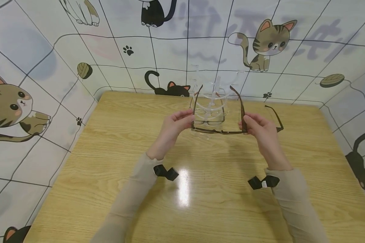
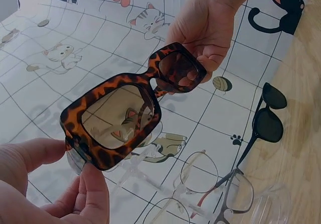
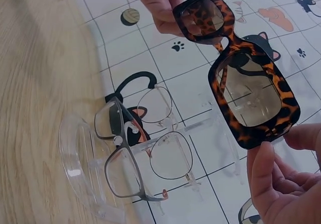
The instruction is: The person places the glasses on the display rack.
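One white backdrop (image 1: 170, 50), printed with grid lines and cartoon cats, rises along the far, left and right edges of a wooden table (image 1: 88, 175). Two beige sleeves (image 1: 124, 199) reach in over the near edge. The left hand (image 1: 174, 128) and the right hand (image 1: 263, 133) are out over the far half of the table, facing each other. A clear plastic stand (image 1: 213, 101) is near the middle of the far edge, just beyond them. Tortoiseshell sunglasses (image 3: 235, 45) with tinted lenses are held in the air above the table, in front of the stand; the left hand pinches their left end by the hinge between thumb and fingers, and the right hand pinches the right end the same way. Their temples are unfolded and point toward the far edge. Dark sunglasses (image 2: 269, 124) rest right of the stand, toward the far right corner, partly hidden behind the right hand in the head view. Grey-framed glasses (image 3: 118, 140) sit low on the stand, and thin wire-framed glasses (image 3: 171, 156) sit above them. A small black device (image 1: 171, 173) is fastened at each cuff.
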A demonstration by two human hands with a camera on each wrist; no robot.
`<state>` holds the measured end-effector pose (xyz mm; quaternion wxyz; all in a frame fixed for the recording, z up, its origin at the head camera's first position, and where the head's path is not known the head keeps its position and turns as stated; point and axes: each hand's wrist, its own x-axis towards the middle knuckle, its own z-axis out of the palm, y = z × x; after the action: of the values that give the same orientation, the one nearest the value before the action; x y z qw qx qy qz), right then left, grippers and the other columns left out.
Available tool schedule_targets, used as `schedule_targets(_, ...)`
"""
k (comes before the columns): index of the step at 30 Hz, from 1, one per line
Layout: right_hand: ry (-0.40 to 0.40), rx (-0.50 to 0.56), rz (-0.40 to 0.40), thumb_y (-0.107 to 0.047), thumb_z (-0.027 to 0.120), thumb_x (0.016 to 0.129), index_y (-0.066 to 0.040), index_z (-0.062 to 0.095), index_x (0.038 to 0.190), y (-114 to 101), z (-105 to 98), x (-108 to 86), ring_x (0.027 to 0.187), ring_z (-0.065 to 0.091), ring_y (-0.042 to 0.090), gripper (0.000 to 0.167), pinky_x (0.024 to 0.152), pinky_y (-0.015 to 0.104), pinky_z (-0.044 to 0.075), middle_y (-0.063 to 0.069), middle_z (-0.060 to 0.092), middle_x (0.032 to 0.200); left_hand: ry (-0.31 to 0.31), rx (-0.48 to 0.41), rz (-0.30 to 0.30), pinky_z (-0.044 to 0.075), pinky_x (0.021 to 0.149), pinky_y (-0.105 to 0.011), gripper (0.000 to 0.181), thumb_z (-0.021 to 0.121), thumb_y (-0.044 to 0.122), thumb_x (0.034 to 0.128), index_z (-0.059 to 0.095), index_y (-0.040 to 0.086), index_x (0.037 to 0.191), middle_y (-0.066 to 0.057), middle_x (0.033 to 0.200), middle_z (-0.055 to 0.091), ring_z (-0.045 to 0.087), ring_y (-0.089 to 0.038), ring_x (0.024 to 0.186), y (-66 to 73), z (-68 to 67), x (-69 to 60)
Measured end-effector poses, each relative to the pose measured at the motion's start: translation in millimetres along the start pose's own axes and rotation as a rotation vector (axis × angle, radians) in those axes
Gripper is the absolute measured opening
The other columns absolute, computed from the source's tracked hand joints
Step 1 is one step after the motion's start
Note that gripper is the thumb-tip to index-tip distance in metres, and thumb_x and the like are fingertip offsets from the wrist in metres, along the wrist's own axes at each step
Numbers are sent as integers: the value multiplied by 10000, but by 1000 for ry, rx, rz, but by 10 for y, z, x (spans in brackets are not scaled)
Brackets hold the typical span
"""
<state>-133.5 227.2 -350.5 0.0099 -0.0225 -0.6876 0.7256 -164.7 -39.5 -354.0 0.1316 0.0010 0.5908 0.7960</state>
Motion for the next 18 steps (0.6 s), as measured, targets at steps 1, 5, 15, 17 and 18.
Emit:
schedule_targets(1,-3,13,-4,-203,636,905,0,593,1070,-3,12,32,744,646,109,264,613,183,517,0,691,836,11,-15,-3,529,747,-225,319,625,33,889,582,-69,1188,-31,938,639,610,-102,732,11,-5,27)
schedule_targets(5,42,19,0,-196,647,898,-21,607,1052,-11,76,158,725,639,108,237,578,180,515,5,685,820,42,-75,-8,524,735,-202,322,616,24,892,572,-86,1191,-6,900,634,606,-101,732,46,-27,150)
schedule_targets(15,98,4,-7,-177,631,909,-24,619,1003,-71,160,396,708,629,119,180,530,173,480,1,672,779,54,-218,1,508,714,-186,350,566,-20,908,529,-90,1250,12,881,658,617,-86,733,102,-46,318)
schedule_targets(17,93,21,-9,-172,627,911,-16,612,1010,-95,163,434,723,626,128,186,522,169,473,15,668,786,40,-240,22,502,723,-187,369,549,-42,908,509,-98,1271,14,906,661,618,-79,753,118,-45,342)
schedule_targets(18,93,13,-10,-182,625,913,-10,608,1023,-106,165,454,730,624,123,205,522,166,470,17,667,793,37,-249,33,500,726,-187,370,544,-51,907,507,-99,1272,19,913,661,618,-77,764,131,-44,351)
